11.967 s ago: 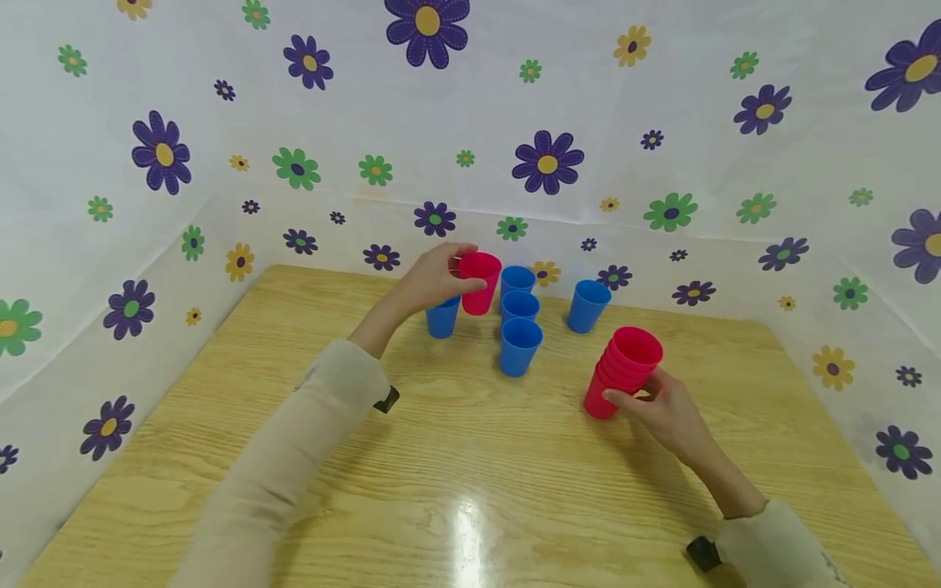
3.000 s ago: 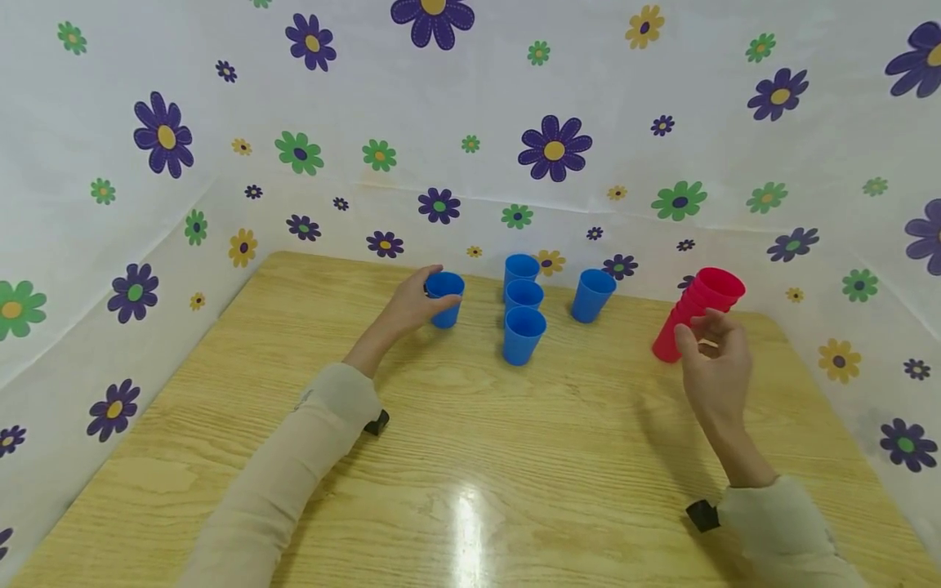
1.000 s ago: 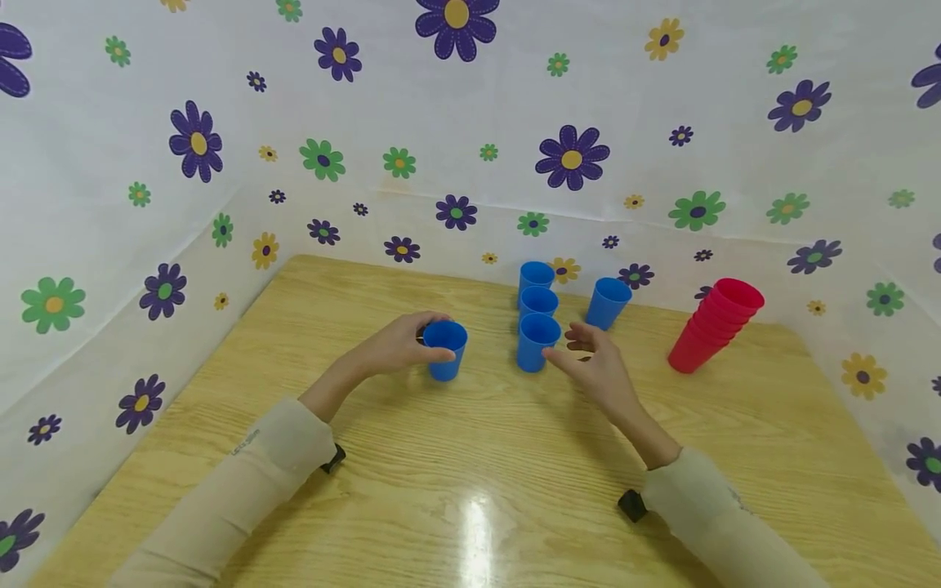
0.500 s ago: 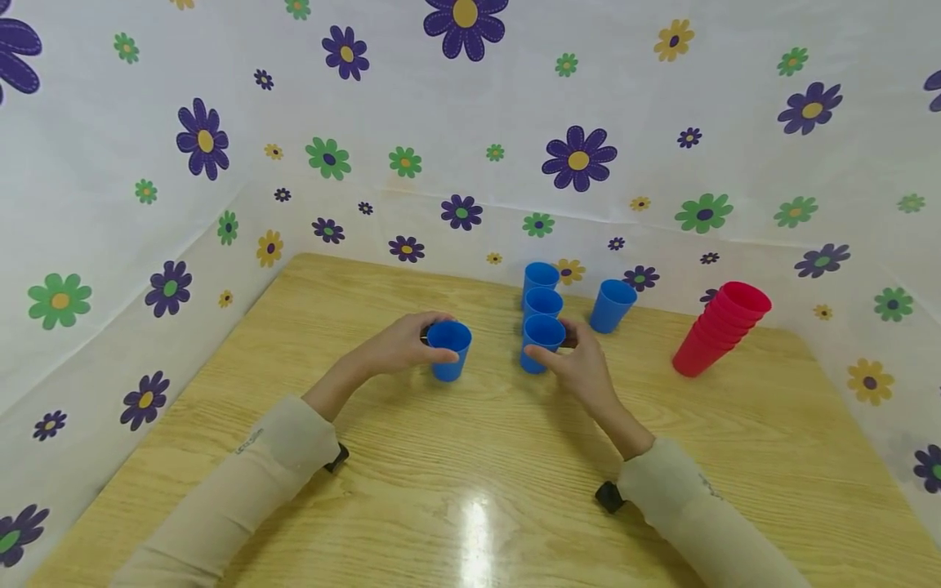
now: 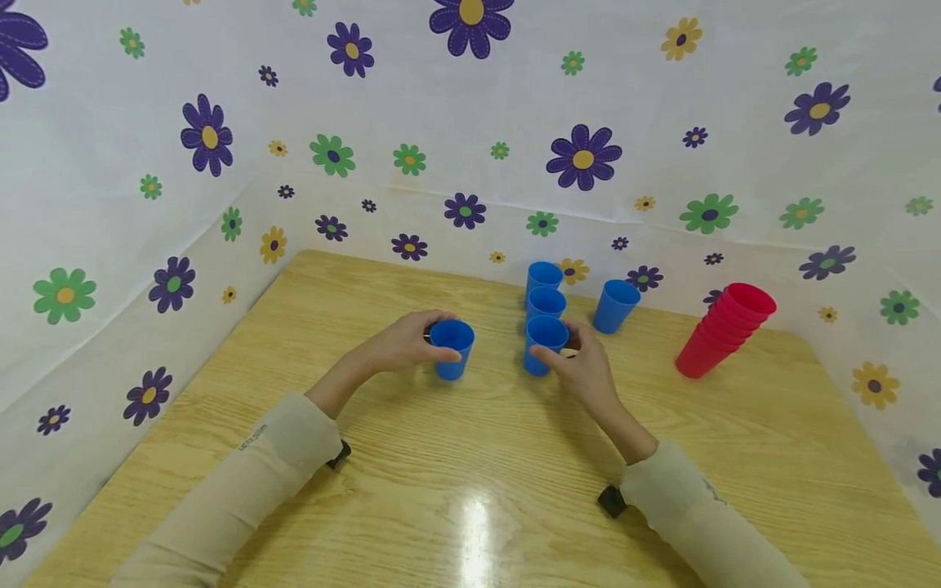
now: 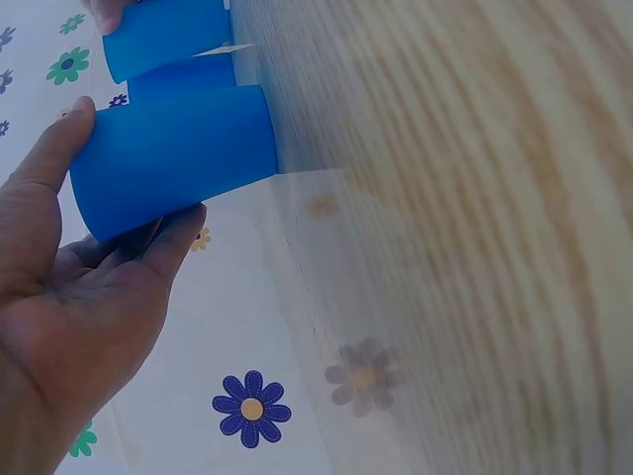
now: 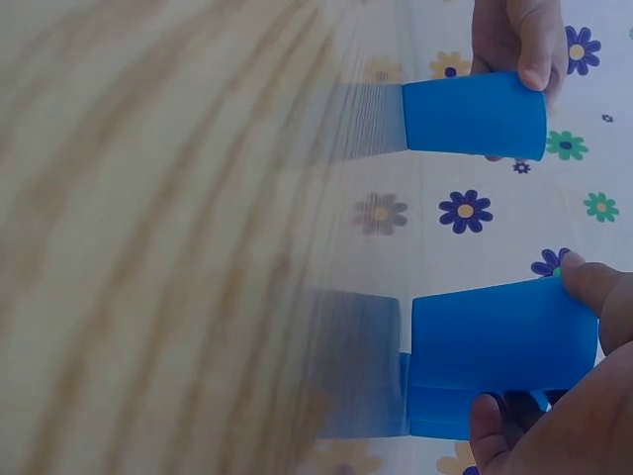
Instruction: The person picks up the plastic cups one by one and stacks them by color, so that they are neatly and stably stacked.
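My left hand (image 5: pixel 406 343) grips a blue plastic cup (image 5: pixel 452 359) near its rim, thumb in front and fingers behind. The cup stands upright at the table's middle, its base at the wood in the left wrist view. To its right, my right hand (image 5: pixel 586 371) holds the nearest blue cup (image 5: pixel 542 359) of a row of three, thumb on the near side and fingers round the right. Behind that cup stand the middle blue cup (image 5: pixel 547 300) and the far blue cup (image 5: pixel 544 274), partly hidden by the ones before them.
Another blue cup (image 5: pixel 616 307) stands to the right of the row. Farther right is a leaning-looking stack of nested red cups (image 5: pixel 724 331). The wooden table (image 5: pixel 412 490) is bounded by a white flower-print cloth (image 5: pixel 470 106) at the back and sides.
Red cups are now all stacked at the right. The left hand brought its blue cup nearer from the back; the right hand left the red stack and took hold of the nearest row cup.
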Tool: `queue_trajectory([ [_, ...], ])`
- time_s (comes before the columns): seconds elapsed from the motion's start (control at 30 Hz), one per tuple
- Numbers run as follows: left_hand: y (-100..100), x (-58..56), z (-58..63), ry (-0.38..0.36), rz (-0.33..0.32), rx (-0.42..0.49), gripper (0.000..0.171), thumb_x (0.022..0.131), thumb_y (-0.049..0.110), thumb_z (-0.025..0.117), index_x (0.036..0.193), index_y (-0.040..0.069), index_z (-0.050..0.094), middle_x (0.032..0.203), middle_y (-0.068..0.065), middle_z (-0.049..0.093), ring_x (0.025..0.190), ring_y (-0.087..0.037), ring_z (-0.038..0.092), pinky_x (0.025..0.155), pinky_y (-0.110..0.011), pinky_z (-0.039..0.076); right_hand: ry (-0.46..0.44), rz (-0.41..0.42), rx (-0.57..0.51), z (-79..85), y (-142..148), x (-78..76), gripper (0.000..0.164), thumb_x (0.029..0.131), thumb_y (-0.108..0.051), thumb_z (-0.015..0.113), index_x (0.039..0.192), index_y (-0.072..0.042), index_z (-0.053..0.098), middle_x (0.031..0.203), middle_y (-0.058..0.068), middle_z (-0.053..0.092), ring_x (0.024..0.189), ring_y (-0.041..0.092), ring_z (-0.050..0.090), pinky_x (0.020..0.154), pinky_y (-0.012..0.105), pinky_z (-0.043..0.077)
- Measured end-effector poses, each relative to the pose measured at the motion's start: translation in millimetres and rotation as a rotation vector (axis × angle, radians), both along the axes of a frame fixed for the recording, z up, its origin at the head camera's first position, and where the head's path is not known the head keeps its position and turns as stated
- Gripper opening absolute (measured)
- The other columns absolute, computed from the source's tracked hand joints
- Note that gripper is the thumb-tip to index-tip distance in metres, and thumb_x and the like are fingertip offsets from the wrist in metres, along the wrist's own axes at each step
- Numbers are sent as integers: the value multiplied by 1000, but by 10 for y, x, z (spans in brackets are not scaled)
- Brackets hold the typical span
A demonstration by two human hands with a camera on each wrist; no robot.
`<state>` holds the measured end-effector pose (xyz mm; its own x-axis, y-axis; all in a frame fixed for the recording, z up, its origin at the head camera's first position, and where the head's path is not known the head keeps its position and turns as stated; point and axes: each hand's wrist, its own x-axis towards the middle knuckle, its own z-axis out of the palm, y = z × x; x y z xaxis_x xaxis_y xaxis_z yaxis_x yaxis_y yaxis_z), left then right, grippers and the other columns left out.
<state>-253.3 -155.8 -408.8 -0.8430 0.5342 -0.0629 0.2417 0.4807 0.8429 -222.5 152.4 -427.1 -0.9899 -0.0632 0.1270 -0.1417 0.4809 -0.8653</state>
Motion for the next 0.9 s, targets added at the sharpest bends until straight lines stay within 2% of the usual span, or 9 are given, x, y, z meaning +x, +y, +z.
queue_trajectory([
  [0.17,-19,8,-13,2,1,0,67,97,24,75,151,1,45,148,-21,53,133,-39,52,109,-54,46,10,26,-29,13,11,42,65,96,-27,77,144,5,47,136,22,59,123,35,57,100,44,51],
  [0.43,-35,-23,-45,2,-2,7,65,94,24,78,149,4,49,144,-17,56,132,-36,54,108,-52,47,8,80,-109,77,47,156,62,98,-21,75,145,6,45,138,23,60,124,34,60,99,28,51],
  [0.6,-16,-29,-42,0,-6,10,63,94,24,78,147,4,50,143,-17,57,131,-36,54,108,-53,48,7,86,-112,144,59,209,62,99,-21,73,145,6,43,138,23,59,125,34,58,100,29,51],
  [0.8,-2,-34,-39,-8,-4,19,60,95,22,78,146,4,52,141,-17,58,130,-35,55,108,-52,48,15,85,-98,174,42,205,62,99,-22,73,146,5,45,139,22,59,126,34,58,97,26,51],
  [0.9,-3,-27,-22,-5,-6,15,59,95,22,77,145,4,52,141,-17,58,129,-36,55,107,-53,48,20,88,-98,181,17,199,62,98,-23,74,146,4,47,138,21,59,125,34,58,99,32,52],
])
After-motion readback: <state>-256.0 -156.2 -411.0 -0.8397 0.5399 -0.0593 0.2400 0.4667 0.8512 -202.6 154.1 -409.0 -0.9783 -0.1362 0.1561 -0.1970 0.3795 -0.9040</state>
